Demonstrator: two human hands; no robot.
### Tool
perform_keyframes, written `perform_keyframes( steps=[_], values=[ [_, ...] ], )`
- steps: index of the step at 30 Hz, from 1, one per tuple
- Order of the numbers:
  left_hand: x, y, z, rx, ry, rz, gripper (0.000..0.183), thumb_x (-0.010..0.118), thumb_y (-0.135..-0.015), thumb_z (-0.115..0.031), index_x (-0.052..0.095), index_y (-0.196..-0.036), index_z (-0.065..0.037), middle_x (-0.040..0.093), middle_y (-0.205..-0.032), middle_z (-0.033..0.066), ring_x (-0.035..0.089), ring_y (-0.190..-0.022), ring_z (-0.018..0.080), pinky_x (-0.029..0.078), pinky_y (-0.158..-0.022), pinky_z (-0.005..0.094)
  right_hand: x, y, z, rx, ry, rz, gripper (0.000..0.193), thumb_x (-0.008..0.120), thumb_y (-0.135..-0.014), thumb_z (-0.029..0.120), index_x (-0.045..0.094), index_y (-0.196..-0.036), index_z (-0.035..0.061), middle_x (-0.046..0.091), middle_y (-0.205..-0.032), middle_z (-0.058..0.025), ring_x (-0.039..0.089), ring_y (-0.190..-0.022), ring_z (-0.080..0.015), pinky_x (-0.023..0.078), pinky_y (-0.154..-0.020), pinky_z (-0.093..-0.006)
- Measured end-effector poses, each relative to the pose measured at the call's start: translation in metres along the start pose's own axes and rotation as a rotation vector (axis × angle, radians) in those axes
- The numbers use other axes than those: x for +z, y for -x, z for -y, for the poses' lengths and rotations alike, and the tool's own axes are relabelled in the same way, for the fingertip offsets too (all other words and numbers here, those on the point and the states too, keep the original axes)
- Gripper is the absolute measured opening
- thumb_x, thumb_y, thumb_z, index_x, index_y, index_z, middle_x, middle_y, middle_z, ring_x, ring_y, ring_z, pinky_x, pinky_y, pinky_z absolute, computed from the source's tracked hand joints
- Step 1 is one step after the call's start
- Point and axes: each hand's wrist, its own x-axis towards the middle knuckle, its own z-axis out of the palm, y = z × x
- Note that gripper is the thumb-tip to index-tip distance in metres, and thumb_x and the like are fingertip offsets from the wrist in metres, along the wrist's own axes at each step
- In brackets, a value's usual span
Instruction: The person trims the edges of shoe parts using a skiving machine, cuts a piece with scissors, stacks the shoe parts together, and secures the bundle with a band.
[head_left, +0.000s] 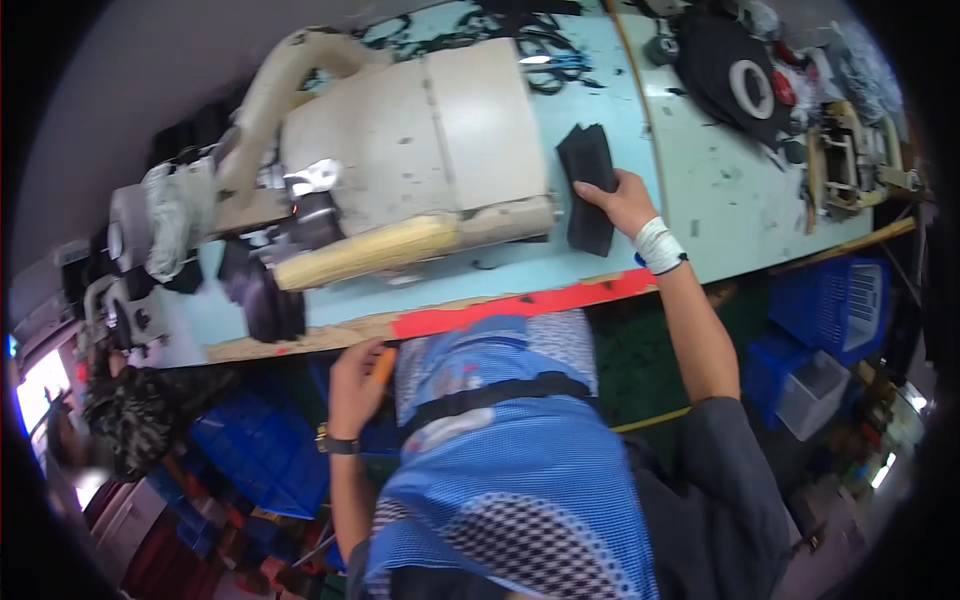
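My right hand grips a stack of black fabric pieces on the pale table, thumb on top. The stack lies just right of the sewing machine, a cream one with a broad flat body. In my left hand, low beside my lap at the table's front edge, is a small orange thing; its kind I cannot make out. More dark fabric pieces hang together near the needle end of the machine, at the left.
Along the machine's front runs a pale yellow roll. Black scraps and blue-handled scissors lie behind it. A black disc with a white ring stands at the far right. Blue crates are under the table on the right, another blue crate at left.
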Motion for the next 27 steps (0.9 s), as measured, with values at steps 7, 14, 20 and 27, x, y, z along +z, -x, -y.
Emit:
perform_keyframes(
  steps=[7,14,20,27],
  values=[
    [-0.056,-0.011,0.053,0.0,-0.109,-0.119,0.038,0.072,-0.086,-0.022,0.065,-0.112,0.005,0.069,-0.1,0.0207,0.069,-0.09,0.0285,0.053,-0.08,0.0351,0.001,0.023,-0.035,-0.201,0.631,-0.503,0.066,0.066,-0.089,0.044,0.055,-0.124,-0.0113,0.058,-0.123,-0.0304,0.058,-0.114,-0.0388,0.045,-0.097,-0.0422],
    [-0.209,-0.094,0.18,0.046,-0.133,-0.405,0.057,0.075,-0.084,-0.03,0.055,-0.127,0.004,0.06,-0.125,0.0217,0.057,-0.116,0.0311,0.044,-0.098,0.0382,0.193,0.157,0.025,-0.17,0.117,-0.058,0.016,0.061,-0.09,0.007,0.064,-0.104,-0.0015,0.067,-0.1,-0.0105,0.064,-0.089,-0.0165,0.051,-0.08,-0.0291],
    [-0.257,-0.207,0.22,0.256,-0.325,-0.499,0.084,0.07,-0.085,-0.037,0.028,-0.143,0.006,0.041,-0.138,0.0274,0.038,-0.129,0.0426,0.027,-0.108,0.0487,0.456,0.089,0.061,-0.37,0.42,0.247,0.082,0.067,-0.085,0.038,0.034,-0.134,-0.0186,0.047,-0.126,-0.0369,0.046,-0.122,-0.0465,0.036,-0.108,-0.0443],
    [-0.203,-0.131,0.231,0.24,0.055,0.004,0.061,0.052,-0.097,-0.022,0.028,-0.14,0.015,0.045,-0.123,0.0281,0.042,-0.118,0.0391,0.03,-0.106,0.0452,0.551,0.054,0.101,-0.029,0.031,0.145,0.065,0.075,-0.078,0.038,0.055,-0.116,-0.0116,0.064,-0.11,-0.0255,0.064,-0.101,-0.0353,0.048,-0.092,-0.0365]
  ],
)
